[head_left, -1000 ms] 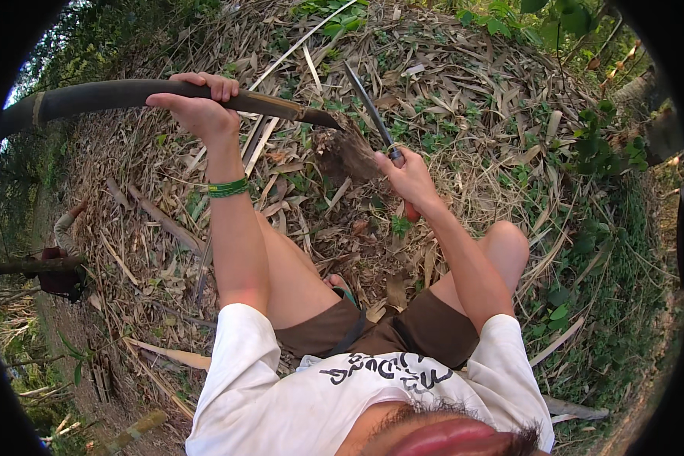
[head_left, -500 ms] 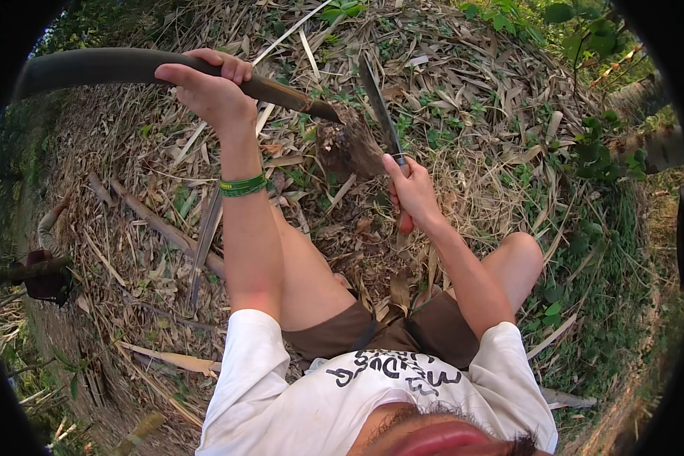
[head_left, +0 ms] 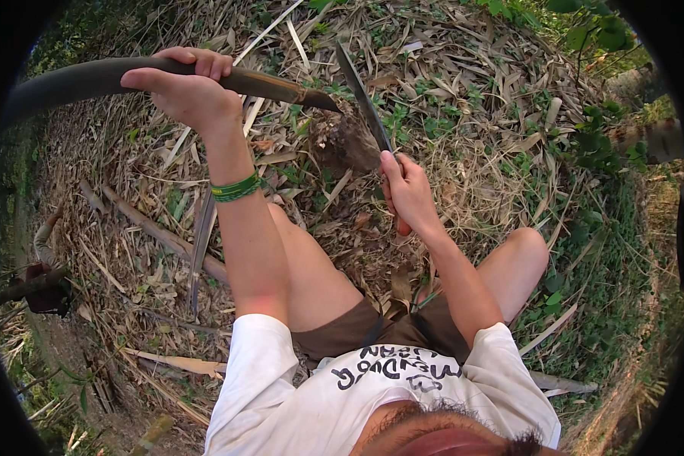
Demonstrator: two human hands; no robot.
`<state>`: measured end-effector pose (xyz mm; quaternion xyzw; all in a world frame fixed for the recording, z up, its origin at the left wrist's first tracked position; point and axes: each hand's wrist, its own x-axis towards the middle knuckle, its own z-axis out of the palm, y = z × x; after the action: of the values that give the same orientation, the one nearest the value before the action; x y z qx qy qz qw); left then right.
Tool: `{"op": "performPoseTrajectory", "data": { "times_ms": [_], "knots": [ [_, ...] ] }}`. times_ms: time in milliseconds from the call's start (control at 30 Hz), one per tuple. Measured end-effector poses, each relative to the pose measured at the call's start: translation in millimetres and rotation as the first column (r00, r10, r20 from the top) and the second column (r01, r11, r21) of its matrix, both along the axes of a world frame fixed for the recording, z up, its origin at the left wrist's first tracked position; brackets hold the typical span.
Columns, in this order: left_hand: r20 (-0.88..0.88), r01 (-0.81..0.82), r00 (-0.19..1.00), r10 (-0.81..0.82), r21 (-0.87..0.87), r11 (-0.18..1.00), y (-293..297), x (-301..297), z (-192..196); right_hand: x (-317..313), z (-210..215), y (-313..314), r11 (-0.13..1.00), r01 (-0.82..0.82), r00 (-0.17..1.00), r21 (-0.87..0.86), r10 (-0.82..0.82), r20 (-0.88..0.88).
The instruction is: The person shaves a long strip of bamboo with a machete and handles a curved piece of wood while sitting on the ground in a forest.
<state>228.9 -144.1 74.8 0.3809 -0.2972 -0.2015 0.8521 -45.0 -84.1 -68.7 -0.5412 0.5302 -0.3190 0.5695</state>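
The left hand (head_left: 186, 91) is gripping, fingers wrapped tight, a long curved grey-green bamboo stalk (head_left: 91, 76) near its brown cut tip. The right hand (head_left: 409, 190) is clenching a long dark steel machete (head_left: 363, 99), its blade angled beside that tip above the dark stump (head_left: 346, 140); trimming looks unfinished.

Ground cover: dense layer of dry straw-coloured leaves (head_left: 463, 91) and husks across most of the view. Green weeds (head_left: 593, 144) grow through the litter at right, thicker toward the far right edge. Several fallen brown stalks (head_left: 159, 235) lie diagonally at left. One long dark leaf blade (head_left: 199, 251) lies beside them, roughly upright in frame. Reddish-brown object (head_left: 42, 292) on a thin branch at far left edge; kind cannot be told. Pale split strip (head_left: 171, 363) lies on bare soil, lower left.
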Motion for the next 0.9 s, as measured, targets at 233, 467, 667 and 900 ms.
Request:
{"op": "performPoseTrajectory", "data": {
  "times_ms": [233, 467, 667, 900],
  "knots": [
    [-0.029, -0.042, 0.999, 0.042, 0.010, 0.999, 8, 8, -5, 35, 27, -1, 0.985, 0.119, 0.988, -0.128, -0.105, 0.117],
    [-0.055, 0.001, 0.998, -0.002, -0.018, 1.000, 11, 5, -4, 9, -46, -6, 0.997, -0.038, 0.968, 0.066, 0.053, -0.246],
    [0.017, 0.102, 0.995, -0.101, -0.051, 0.993, 13, 13, -11, 19, 58, -19, 0.965, 0.063, 0.998, -0.255, -0.054, 0.043],
    [0.030, 0.161, 0.987, -0.160, -0.072, 0.984, 9, 0, -7, 22, -52, -1, 0.985, -0.015, 0.966, -0.171, -0.030, -0.258]
  ]
}}
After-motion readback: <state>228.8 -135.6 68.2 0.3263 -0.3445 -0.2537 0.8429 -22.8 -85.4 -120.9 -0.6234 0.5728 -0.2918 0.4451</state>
